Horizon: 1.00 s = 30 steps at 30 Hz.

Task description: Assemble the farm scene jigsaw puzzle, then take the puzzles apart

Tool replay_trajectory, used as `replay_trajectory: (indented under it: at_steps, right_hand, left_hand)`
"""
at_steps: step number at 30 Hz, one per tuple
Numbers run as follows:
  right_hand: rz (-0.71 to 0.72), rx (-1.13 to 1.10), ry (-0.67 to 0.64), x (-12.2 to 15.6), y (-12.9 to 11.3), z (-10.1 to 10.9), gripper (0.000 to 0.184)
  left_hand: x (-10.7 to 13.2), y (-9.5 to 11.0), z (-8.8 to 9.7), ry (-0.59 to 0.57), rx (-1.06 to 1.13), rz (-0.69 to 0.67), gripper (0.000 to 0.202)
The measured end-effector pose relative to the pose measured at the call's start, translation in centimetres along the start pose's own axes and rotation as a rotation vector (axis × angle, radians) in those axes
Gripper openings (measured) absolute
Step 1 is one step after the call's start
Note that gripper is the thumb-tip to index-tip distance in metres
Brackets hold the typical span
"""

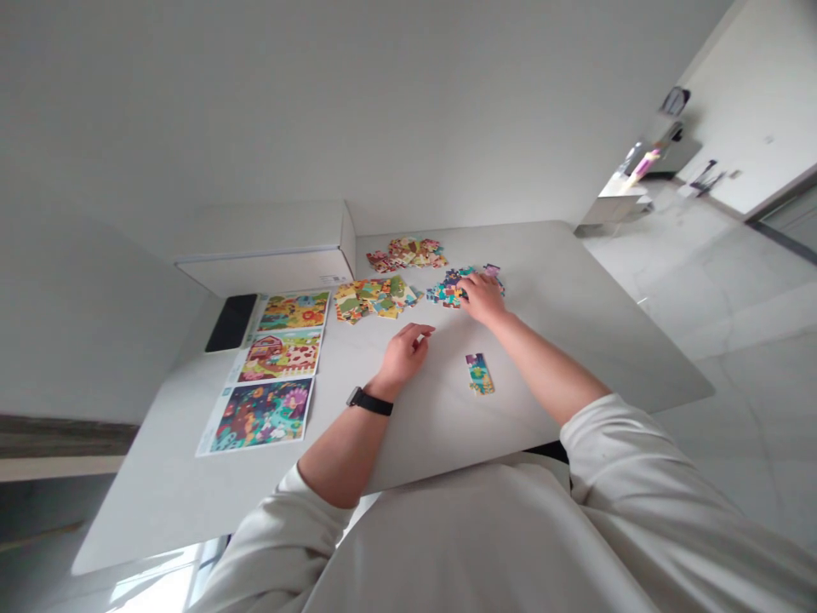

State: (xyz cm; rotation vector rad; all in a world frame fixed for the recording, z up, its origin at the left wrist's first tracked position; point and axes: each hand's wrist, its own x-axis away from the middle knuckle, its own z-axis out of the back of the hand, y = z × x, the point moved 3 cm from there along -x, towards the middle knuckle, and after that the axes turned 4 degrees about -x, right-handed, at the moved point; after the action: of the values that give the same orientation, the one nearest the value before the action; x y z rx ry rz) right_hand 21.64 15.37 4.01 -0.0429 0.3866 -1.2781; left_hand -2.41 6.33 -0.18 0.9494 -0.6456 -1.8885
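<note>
1. Head view, edges: The pale tabletop (pixel 562 315) is running from the person's chest out to a far corner, and its right edge is slanting well beyond the right forearm. A long stretch of tabletop is lying between the hands and that edge.
2. Right hand (pixel 482 300): It is reaching forward and pressing its fingers (pixel 469 285) down onto a heap of jigsaw pieces (pixel 448 289). The fingers are lying close together over the pieces, and whether they are pinching one, I cannot tell.
3. Left hand (pixel 402 358): It is sitting nearer the person, with a black wristwatch (pixel 369 401) on its wrist. Its fingers (pixel 421 330) are curling loosely, with nothing showing between them, and they are not touching any piece.
4. Nearby pieces: A joined strip of jigsaw pieces (pixel 479 374) is lying between the hands, nearer the right forearm and touching neither hand. A second heap of jigsaw pieces (pixel 375 298) is lying just left of the first, and a third heap of jigsaw pieces (pixel 407 253) is sitting beyond them, near the far edge.
5. Left side: Three printed picture sheets (pixel 281 355) are lying in a row beside the left hand, with a black phone (pixel 231 323) next to them. A white box (pixel 265 247) is standing behind the phone.
</note>
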Motion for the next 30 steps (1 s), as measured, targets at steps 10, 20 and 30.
replay_trajectory:
  at_steps: [10,20,30]
  right_hand:
    - [-0.198,-0.958,-0.124,5.4,-1.6,-1.7,0.026]
    - [-0.158,-1.201,-0.224,8.7,-4.1,-1.5,0.038]
    - [-0.142,-1.220,-0.185,9.2,-3.4,-0.4,0.032]
  left_hand:
    - [0.2,1.6,0.4,0.084,-0.024,0.019,0.035]
    - [1.1,1.9,-1.0,-0.036,0.273,0.044,0.040]
    - [1.4,2.3,-1.7,-0.078,0.388,0.110,0.043]
